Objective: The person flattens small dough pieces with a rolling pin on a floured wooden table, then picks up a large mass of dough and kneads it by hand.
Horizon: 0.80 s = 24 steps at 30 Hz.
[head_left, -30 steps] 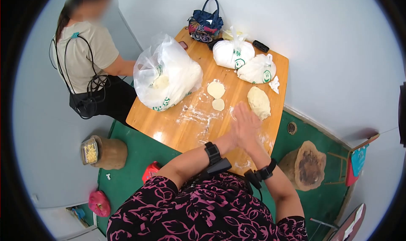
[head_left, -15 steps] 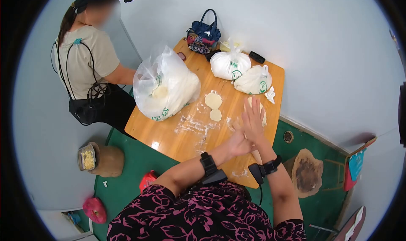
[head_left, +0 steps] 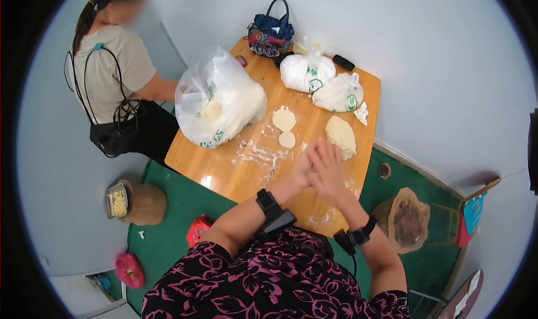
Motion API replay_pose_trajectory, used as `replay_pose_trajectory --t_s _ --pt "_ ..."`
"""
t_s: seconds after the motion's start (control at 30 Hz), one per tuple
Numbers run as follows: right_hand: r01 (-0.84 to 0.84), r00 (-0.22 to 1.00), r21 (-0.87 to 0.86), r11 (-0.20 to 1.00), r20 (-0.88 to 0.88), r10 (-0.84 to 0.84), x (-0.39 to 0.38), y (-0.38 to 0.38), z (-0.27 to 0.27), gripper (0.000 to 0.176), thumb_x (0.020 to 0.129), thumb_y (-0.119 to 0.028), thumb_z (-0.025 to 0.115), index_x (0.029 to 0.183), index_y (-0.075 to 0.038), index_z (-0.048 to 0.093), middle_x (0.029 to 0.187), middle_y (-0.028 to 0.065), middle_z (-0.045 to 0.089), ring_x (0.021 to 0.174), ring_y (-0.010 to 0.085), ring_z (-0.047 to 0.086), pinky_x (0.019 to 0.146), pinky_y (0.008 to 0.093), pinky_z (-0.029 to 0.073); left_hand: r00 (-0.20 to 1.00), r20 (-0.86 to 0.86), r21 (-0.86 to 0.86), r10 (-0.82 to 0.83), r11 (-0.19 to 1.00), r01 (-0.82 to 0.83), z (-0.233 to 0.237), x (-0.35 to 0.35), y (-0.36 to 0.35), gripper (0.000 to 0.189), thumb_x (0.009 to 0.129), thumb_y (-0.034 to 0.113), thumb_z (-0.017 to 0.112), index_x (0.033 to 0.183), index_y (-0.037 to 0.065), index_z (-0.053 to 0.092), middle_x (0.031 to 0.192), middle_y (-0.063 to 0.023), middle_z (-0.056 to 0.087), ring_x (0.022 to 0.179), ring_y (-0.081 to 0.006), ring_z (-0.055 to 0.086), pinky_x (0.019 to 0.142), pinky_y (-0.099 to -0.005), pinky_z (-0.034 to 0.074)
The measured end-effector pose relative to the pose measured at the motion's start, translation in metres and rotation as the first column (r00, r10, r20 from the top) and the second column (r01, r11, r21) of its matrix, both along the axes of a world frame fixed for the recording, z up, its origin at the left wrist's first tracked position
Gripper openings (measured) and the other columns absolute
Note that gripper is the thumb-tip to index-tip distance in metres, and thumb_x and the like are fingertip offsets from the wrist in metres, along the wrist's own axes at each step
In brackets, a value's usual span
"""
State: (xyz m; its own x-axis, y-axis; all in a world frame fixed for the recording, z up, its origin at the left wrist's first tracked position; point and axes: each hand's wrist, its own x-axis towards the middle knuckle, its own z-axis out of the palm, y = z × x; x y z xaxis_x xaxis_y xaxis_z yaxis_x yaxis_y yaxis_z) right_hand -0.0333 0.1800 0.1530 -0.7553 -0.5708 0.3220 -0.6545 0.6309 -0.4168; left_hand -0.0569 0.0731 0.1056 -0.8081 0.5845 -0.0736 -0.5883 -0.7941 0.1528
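Note:
My left hand (head_left: 301, 175) and my right hand (head_left: 328, 170) meet above the table's near right part. The right hand's fingers are stretched out and lie over the left hand's fingers, hiding most of them. Whether anything is between the palms is hidden. Just beyond my right fingertips lies a pale lump of dough (head_left: 340, 135). To the left of it are a larger flat dough round (head_left: 284, 119) and a smaller one (head_left: 287, 140), edges touching. White flour (head_left: 255, 152) is smeared across the wood.
On the wooden table (head_left: 224, 176) stand a large plastic bag (head_left: 246, 109), two tied bags of white contents (head_left: 305, 75) (head_left: 338, 93) and a handbag (head_left: 270, 34). A person (head_left: 115, 67) stands at the left side. A wooden stump (head_left: 409, 220) is on the green floor.
My hands have drawn back toward me and left, coming off the dough lump, which now shows whole. The right hand's fingers have come down over the left hand. The view has shifted slightly.

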Motion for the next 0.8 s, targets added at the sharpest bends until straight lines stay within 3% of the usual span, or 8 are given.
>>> replay_pose_trajectory --t_s 0.13,0.27,0.37,0.47,0.53,0.63,0.7,0.8 --pt "0.093 0.992 0.063 0.994 -0.095 -0.087 0.018 -0.034 0.008 0.056 0.087 -0.026 0.044 0.137 -0.002 0.034 0.146 0.0222 0.019 0.136 0.0396 0.013 0.109 0.0499 0.009 0.997 -0.029 0.241 -0.068 0.968 0.073 -0.028 0.021 0.0 0.045 0.095 0.04 0.036 0.13 0.012 0.042 0.132 -0.007 0.046 0.119 -0.0226 0.044 0.102 -0.041 0.035" --pt "0.235 0.971 -0.144 0.961 0.085 -0.225 -0.02 -0.025 0.002 0.06 0.084 -0.032 0.049 0.136 -0.007 0.036 0.145 0.0214 0.024 0.135 0.0399 0.017 0.108 0.0516 0.012 0.971 0.01 0.508 -0.238 0.838 0.2 -0.032 0.027 0.013 0.047 0.095 0.04 0.036 0.129 0.008 0.042 0.131 -0.0101 0.046 0.119 -0.0261 0.045 0.101 -0.0425 0.035" --pt "0.007 0.999 -0.121 0.993 0.048 -0.001 -0.011 -0.011 -0.014 0.059 0.084 -0.032 0.05 0.136 -0.008 0.037 0.144 0.021 0.025 0.134 0.039 0.019 0.108 0.0508 0.014 0.962 0.27 -0.017 0.044 0.999 -0.041 -0.011 0.024 -0.006 0.053 0.096 0.039 0.033 0.139 0.009 0.03 0.143 -0.0106 0.032 0.132 -0.0224 0.03 0.11 -0.0398 0.021" --pt "-0.036 0.999 0.041 0.999 0.034 0.034 0.026 -0.032 -0.014 0.056 0.085 -0.029 0.048 0.136 -0.008 0.037 0.145 0.0204 0.024 0.135 0.0378 0.018 0.109 0.0498 0.013 0.812 -0.581 -0.345 0.054 0.887 -0.306 -0.032 0.03 -0.007 0.056 0.096 0.041 0.033 0.14 0.009 0.026 0.144 -0.0088 0.031 0.133 -0.0221 0.029 0.111 -0.0392 0.02" --pt "0.115 0.993 0.101 0.988 0.014 -0.117 0.019 -0.05 -0.002 0.054 0.086 -0.024 0.044 0.137 -0.007 0.035 0.146 0.0197 0.022 0.136 0.0375 0.016 0.109 0.0493 0.011 0.804 -0.594 -0.345 0.009 0.9 -0.265 -0.036 0.032 -0.005 0.053 0.095 0.042 0.033 0.137 0.009 0.031 0.14 -0.0092 0.036 0.129 -0.0236 0.033 0.108 -0.0412 0.025" --pt "0.298 0.935 -0.108 0.949 0.233 -0.267 -0.019 -0.043 -0.01 0.053 0.086 -0.026 0.044 0.136 -0.007 0.037 0.145 0.0199 0.023 0.135 0.0383 0.017 0.109 0.0489 0.011 0.996 -0.007 0.108 -0.085 0.99 0.085 -0.033 0.033 -0.001 0.048 0.095 0.042 0.033 0.128 0.008 0.043 0.133 -0.0112 0.045 0.121 -0.027 0.043 0.102 -0.0461 0.033" --pt "0.172 0.966 -0.018 0.985 0.198 -0.165 -0.016 -0.021 -0.014 0.053 0.087 -0.027 0.044 0.134 -0.005 0.038 0.145 0.0195 0.024 0.135 0.0383 0.018 0.109 0.0483 0.012 0.968 0.121 0.542 -0.222 0.832 0.123 -0.029 0.032 -0.01 0.048 0.096 0.042 0.032 0.129 0.009 0.042 0.135 -0.0114 0.043 0.122 -0.0275 0.042 0.103 -0.047 0.032" --pt "-0.029 0.998 0.068 0.997 0.062 0.025 0.011 -0.021 -0.018 0.052 0.088 -0.028 0.044 0.132 -0.002 0.04 0.144 0.0196 0.027 0.135 0.038 0.019 0.109 0.0473 0.013 0.951 0.3 -0.094 0.079 0.994 -0.053 -0.017 0.009 -0.028 0.049 0.095 0.045 0.031 0.129 0.012 0.042 0.136 -0.0098 0.043 0.124 -0.026 0.04 0.105 -0.0466 0.029"
